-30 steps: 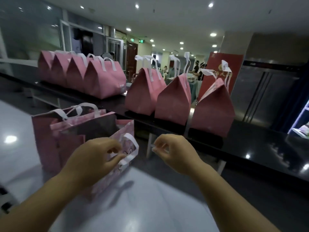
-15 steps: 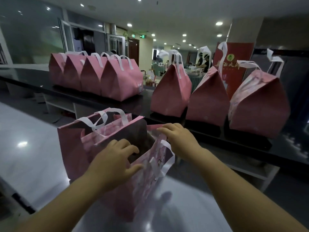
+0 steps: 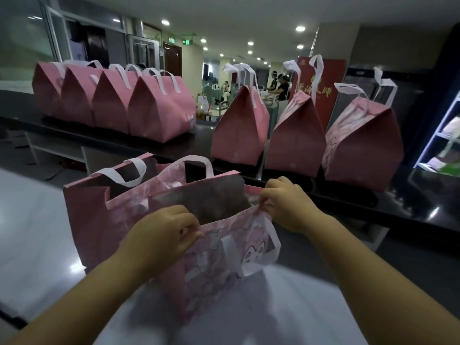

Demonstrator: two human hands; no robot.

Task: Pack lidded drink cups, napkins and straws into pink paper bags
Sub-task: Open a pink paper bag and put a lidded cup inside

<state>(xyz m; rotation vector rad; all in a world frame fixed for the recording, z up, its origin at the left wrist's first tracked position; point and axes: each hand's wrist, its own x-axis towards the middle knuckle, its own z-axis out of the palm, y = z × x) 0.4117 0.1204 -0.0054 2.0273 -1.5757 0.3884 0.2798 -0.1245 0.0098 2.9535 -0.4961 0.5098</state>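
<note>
An open pink paper bag (image 3: pixel 214 260) with white handles stands on the white table (image 3: pixel 32 232) in front of me. My left hand (image 3: pixel 161 237) pinches the left part of its near rim. At the rim's right corner, my right hand (image 3: pixel 286 205) pinches the same near wall. The bag's mouth gapes between my hands and its inside is dark, so I cannot see any contents. A second open pink bag (image 3: pixel 84 215) stands just behind it on the left. No cups, napkins or straws show.
A black counter (image 3: pixel 410 210) runs across behind the table. Several closed pink bags (image 3: pixel 159 110) stand in a row on its left, and three more closed bags (image 3: pixel 296 138) on its right. A red sign (image 3: pixel 331 85) and people are far back.
Both hands moved onto the near rim of the front bag and closed on it. The view came closer and the bag's mouth is pulled wider.
</note>
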